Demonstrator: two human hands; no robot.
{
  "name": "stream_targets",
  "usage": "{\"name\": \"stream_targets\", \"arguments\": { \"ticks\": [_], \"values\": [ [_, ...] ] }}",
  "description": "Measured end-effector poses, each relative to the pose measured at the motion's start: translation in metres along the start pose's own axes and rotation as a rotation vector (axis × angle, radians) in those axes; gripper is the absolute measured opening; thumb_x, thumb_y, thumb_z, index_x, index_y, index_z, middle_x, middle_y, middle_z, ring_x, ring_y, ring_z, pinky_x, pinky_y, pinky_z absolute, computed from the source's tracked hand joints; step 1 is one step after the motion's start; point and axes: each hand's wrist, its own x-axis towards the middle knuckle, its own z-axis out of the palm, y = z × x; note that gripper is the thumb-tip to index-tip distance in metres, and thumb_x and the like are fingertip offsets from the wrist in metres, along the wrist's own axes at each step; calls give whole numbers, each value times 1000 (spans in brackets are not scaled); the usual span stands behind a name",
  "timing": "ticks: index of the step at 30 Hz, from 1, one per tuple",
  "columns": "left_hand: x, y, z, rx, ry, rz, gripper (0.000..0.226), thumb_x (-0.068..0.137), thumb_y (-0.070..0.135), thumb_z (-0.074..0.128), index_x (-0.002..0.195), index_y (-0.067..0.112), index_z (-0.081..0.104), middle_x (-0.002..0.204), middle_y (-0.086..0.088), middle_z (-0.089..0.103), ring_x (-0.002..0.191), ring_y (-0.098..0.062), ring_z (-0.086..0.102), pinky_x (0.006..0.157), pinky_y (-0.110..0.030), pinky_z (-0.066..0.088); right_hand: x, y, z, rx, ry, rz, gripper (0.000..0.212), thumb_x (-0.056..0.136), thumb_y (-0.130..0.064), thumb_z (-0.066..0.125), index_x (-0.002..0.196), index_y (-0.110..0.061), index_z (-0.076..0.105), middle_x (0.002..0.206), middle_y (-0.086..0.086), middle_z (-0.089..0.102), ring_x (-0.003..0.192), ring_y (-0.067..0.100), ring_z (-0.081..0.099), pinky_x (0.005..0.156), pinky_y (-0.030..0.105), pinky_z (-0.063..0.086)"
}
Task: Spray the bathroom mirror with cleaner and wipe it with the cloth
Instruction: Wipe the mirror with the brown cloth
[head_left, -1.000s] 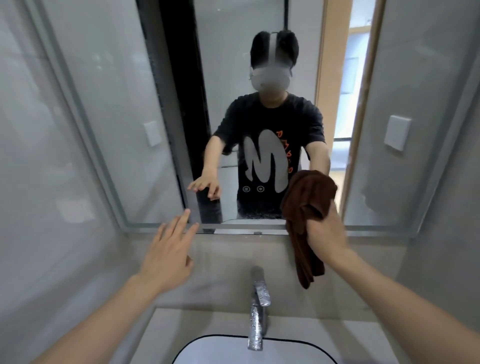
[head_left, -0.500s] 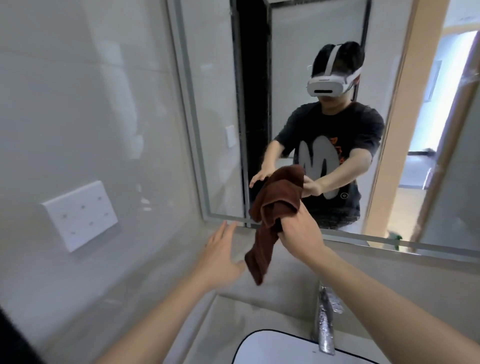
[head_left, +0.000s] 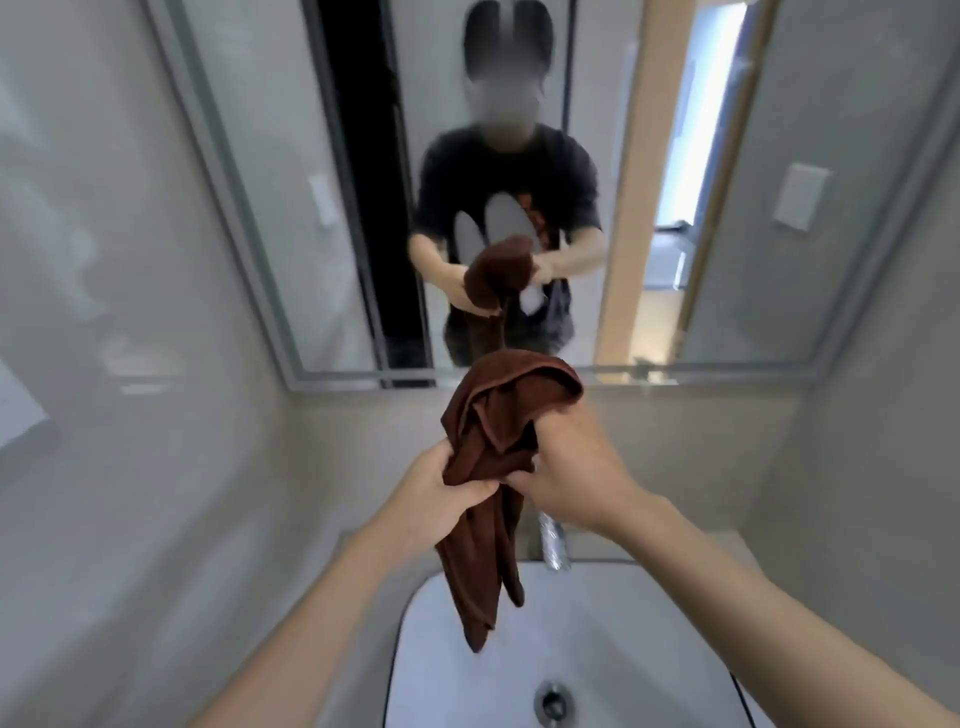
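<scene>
Below mirror (head_left: 519, 156), above sink (head_left: 597, 623): brown cloth (head_left: 493, 447) bunched, tail hanging. Left hand (head_left: 441, 499) and right hand (head_left: 566, 467) both grip it. Step: regripping cloth, apparently. Next: raise cloth to mirror. Cleaner unseen.

Left hand (head_left: 441, 499) now grips cloth (head_left: 493, 447) too; cloth lowered off mirror (head_left: 291, 218).

pale stone-look vanity counter (head_left: 363, 551) below the fingers, white rectangular ceramic sink basin (head_left: 597, 623) with dark rim set into it, round metal drain (head_left: 553, 702) nearest the viewer, chrome faucet (head_left: 551, 545) standing on the counter just beneath the right-hand fingers
</scene>
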Motion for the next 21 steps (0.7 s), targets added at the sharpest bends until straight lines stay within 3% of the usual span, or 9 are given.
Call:
{"name": "stream_targets", "arguments": {
  "ticks": [3,5,7,11,13,15,19,21],
  "values": [
    [-12,-24,42,-68,-162,-51,36,89,3,66,119,23,63,110,0,76,106,-19,71,98,-40,52,-67,22,4,277,21,260,64,77,-20,79,133,-18,47,117,-13,49,112,5,41,89,1,34],
    [-20,-39,69,-136,-236,-102,42,92,3,63,126,27,57,112,5,75,110,-15,69,99,-35,51,-112,36,15,406,72,467,70,79,-14,78,139,-21,43,123,-13,49,110,7,50,96,11,42],
    [-23,-57,94,-164,-273,-147,42,92,8,64,128,29,55,115,3,73,111,-15,68,101,-37,50,-150,40,24,568,103,711,62,83,-9,74,133,-27,43,124,-3,55,95,9,65,86,23,54],
    [-28,-94,138,-160,-362,-252,37,91,11,66,124,23,58,118,-5,72,112,-21,68,104,-44,48,-211,45,38,614,142,1047,39,88,-4,69,118,-17,48,103,-12,57,95,-1,60,72,4,43],
    [-28,-105,158,-128,-411,-288,34,90,12,67,122,21,59,117,-8,72,109,-22,69,103,-45,49,-226,51,36,647,127,1136,39,89,3,65,117,-14,45,95,-15,55,81,-11,62,60,-2,42],
    [-25,-109,176,-109,-411,-324,30,89,12,68,118,19,60,115,-10,73,105,-21,70,101,-44,51,-228,65,29,633,106,1188,38,87,4,64,116,-13,46,92,-11,57,73,-7,62,56,2,44],
    [8,-93,213,-136,-357,-287,18,88,8,68,105,15,66,101,-4,77,98,-19,72,97,-41,53,-203,105,10,569,189,1207,31,81,1,63,107,-13,53,109,8,67,99,21,65,81,29,52],
    [31,-78,232,-146,-341,-266,15,89,4,66,94,18,66,91,1,76,89,-17,71,92,-37,54,-181,130,0,573,224,1186,33,80,1,60,108,-14,56,107,6,67,102,23,64,86,32,51]
  ]
}}
